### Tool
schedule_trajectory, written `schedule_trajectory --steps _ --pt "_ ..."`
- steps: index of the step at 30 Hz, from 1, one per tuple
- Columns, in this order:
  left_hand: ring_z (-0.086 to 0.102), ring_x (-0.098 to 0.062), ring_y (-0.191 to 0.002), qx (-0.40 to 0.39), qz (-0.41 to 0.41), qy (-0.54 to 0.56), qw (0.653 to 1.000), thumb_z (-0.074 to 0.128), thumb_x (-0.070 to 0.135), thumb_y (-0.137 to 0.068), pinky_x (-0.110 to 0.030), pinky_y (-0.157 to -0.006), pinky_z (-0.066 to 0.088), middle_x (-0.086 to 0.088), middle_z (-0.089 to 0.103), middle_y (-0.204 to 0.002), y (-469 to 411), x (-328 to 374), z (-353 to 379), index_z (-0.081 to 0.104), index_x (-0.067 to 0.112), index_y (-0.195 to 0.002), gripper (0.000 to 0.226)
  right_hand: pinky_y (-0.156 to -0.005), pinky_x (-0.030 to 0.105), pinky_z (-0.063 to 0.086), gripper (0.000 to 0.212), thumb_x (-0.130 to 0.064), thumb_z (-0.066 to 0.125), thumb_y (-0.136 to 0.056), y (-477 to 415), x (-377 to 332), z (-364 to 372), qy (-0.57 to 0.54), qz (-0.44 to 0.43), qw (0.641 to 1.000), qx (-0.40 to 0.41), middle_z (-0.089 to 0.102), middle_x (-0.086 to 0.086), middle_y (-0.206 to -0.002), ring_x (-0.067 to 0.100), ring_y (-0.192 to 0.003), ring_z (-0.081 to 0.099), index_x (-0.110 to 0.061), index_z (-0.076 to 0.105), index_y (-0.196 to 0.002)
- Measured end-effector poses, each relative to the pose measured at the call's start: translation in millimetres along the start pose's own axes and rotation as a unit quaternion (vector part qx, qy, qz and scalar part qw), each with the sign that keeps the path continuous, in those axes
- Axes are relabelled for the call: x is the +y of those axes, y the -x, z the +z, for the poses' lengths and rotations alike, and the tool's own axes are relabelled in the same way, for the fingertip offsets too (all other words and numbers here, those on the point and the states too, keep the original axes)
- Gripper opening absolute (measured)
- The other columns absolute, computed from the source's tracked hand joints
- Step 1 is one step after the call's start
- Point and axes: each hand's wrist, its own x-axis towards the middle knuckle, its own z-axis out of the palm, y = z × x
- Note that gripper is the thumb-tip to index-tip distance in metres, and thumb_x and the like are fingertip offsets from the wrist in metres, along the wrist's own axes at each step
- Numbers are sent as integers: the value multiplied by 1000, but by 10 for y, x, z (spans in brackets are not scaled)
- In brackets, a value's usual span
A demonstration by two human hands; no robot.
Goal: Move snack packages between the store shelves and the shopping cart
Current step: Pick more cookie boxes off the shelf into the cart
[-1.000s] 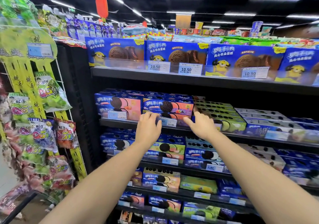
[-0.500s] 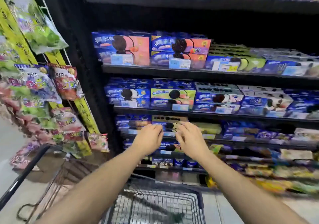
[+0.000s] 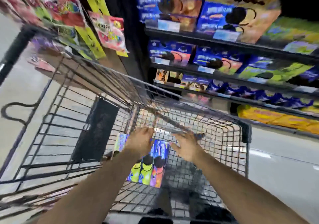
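Blue cookie boxes [image 3: 151, 170] with yellow, green and orange ends lie side by side on the floor of the black wire shopping cart [image 3: 246, 130]. Another pale package [image 3: 120, 143] leans at the cart's left inner wall. My left hand [image 3: 140, 141] and my right hand [image 3: 187, 146] both reach down into the cart, just above the far ends of the boxes. Their fingers are apart and I see nothing in either hand. The picture is blurred by motion.
Store shelves [image 3: 224, 42] stacked with blue cookie boxes rise ahead and to the right of the cart. Hanging candy bags [image 3: 110, 30] on a yellow strip sit at the upper left. The cart's folded child seat flap [image 3: 96, 128] stands at left.
My view has swung down from the shelves into the cart. Both empty hands dropped from the shelf fronts to just above the boxes lying in the cart.
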Motion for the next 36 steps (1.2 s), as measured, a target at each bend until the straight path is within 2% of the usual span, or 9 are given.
schedule_trajectory --steps 8,11,13,17,21,25,27,30,36 --pt "1 -40 -153 -114 -67 29 991 42 55 -101 -55 -121 14 -7 -6 -169 -83 -458 1284 8 41 -160 70 -99 25 37 72 -45 70 -90 -645 92 1155 -169 101 979 -59 52 10 -139 24 -127 52 -11 42 -148" --pt "-8 -47 -151 -112 -59 6 992 48 59 -96 -61 -121 5 -9 -17 -167 -153 -461 1498 -5 47 -157 82 -77 18 51 46 -31 79 -87 -850 209 1370 -255 136 957 -26 58 -6 -100 1 -82 61 -24 49 -122" --pt "-19 -44 -150 -110 -61 -8 992 59 62 -88 -63 -120 3 -3 -31 -163 -177 -503 1607 -13 52 -153 97 -61 6 45 26 -39 74 -89 -997 232 1416 -257 141 955 -40 64 -7 -92 -7 -71 56 -30 54 -103" --pt "-48 -32 -133 -138 -71 39 987 74 52 -82 -62 -115 -10 12 -56 -143 -241 -600 1683 -20 63 -144 114 -90 32 53 50 -68 59 -87 -1182 317 1429 -239 151 952 -114 69 6 -116 24 -105 66 -26 67 -114" --pt "-46 -36 -137 -141 -77 44 986 76 46 -82 -67 -119 -3 12 -55 -146 -211 -578 1664 -19 61 -146 115 -66 29 51 44 -62 74 -77 -1105 200 1350 -340 170 919 -101 64 12 -114 21 -89 65 -27 58 -98" --pt "-45 -37 -138 -152 -79 42 984 78 42 -81 -68 -119 1 11 -51 -150 -222 -568 1622 -19 61 -146 119 -69 15 54 86 -24 87 -77 -828 124 1456 -483 178 854 -72 63 2 -121 3 -92 70 -18 36 -146" --pt "-44 -38 -139 -152 -76 44 984 79 40 -81 -68 -119 1 10 -51 -150 -226 -559 1609 -20 62 -145 119 -69 11 54 98 -8 85 -77 -685 98 1601 -538 177 822 -54 65 5 -128 6 -95 70 -16 21 -152" --pt "-45 -37 -138 -155 -75 44 984 78 41 -83 -66 -120 -1 11 -52 -149 -243 -579 1627 -23 63 -143 120 -74 24 58 89 16 78 -73 -536 38 1916 -584 168 793 -46 68 18 -124 17 -94 72 -13 29 -141" --pt "-39 -36 -142 -162 -83 18 983 72 37 -90 -61 -119 0 11 -47 -153 -237 -567 1591 -20 61 -145 110 -78 31 60 95 19 83 -62 -362 87 2082 -599 179 779 -49 74 5 -114 19 -101 73 -11 37 -140"
